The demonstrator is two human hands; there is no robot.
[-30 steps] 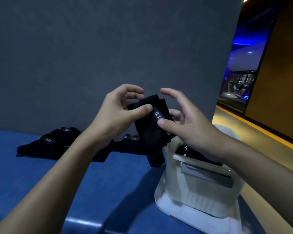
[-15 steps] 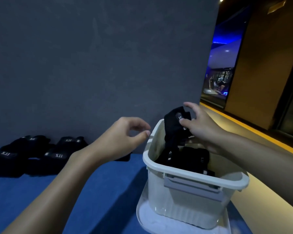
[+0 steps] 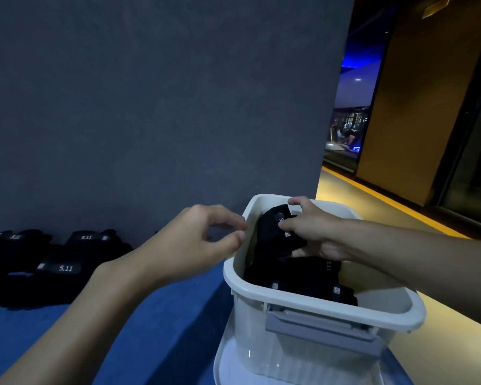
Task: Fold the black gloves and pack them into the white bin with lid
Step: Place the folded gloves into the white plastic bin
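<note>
- A person's two bare hands work at a white plastic bin (image 3: pixel 317 302) with a grey latch handle (image 3: pixel 320 326). The bin stands on a blue padded surface (image 3: pixel 150 315) in front of a dark grey wall (image 3: pixel 150 107).
- The right hand (image 3: pixel 314 229) reaches inside the bin, towards its far left corner. Its fingers and thumb are curled round a folded black fabric glove (image 3: pixel 272 232), held just above the ones already packed.
- The left hand (image 3: pixel 203 240) hovers just outside the bin's left rim. Its fingers are loosely curled, with the thumb tip near the forefinger, and it holds nothing.
- Done so far: the packed gloves (image 3: pixel 308 282) lie dark and flat in the bottom of the bin. Their outlines merge, so an exact count is not possible, but the small white tags suggest at least two.
- Left to do: the loose black gloves (image 3: pixel 64 269) lie in a heap on the blue surface, well to the left of the bin. Three white "5.11" labels show, so at least three gloves probably wait there.
- A flat white lid (image 3: pixel 231 365) appears to lie beneath the bin, so the bin is not yet closed.
- Judged from this, packing is partway through, with one glove going in now.
- Counted: one bin, one lid, one latch handle in view, two hands, one glove in hand.
</note>
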